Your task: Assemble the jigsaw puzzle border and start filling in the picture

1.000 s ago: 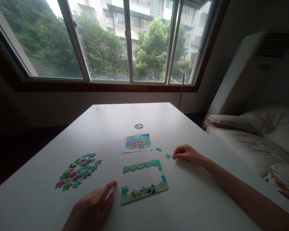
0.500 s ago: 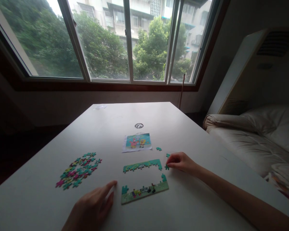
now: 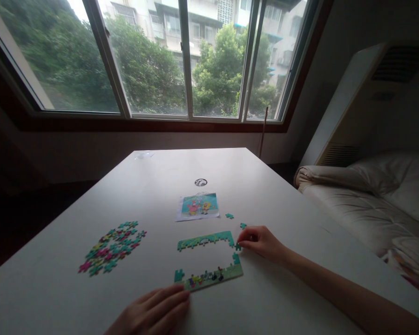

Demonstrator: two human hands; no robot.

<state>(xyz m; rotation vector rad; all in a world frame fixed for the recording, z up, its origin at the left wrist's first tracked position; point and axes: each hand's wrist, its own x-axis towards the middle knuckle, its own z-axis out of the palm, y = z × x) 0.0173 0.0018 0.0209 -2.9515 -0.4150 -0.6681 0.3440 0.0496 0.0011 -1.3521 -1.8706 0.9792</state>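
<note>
A partly built jigsaw puzzle (image 3: 216, 278) lies on the white table, its top and bottom rows joined and its middle bare. The fingers of my left hand (image 3: 157, 308) lie stretched out, with the tips on the puzzle's lower left corner. My right hand (image 3: 260, 242) pinches a green puzzle piece (image 3: 238, 246) at the gap in the right side, between the top row and the lower right pieces. Beyond that hand lies a loose teal piece (image 3: 243, 225), and another teal piece (image 3: 229, 216) is farther back.
A heap of loose puzzle pieces (image 3: 113, 251) is spread on the left of the table (image 3: 153, 186). Behind the puzzle lies a picture card (image 3: 199, 206) with cartoon figures. A round dark mark (image 3: 200, 182) is farther off. A pale sofa (image 3: 352, 209) stands at the right.
My left hand has moved right and nearer to me, onto the puzzle's lower left corner. My right hand has shifted slightly left with the green piece, up to the puzzle's right side.
</note>
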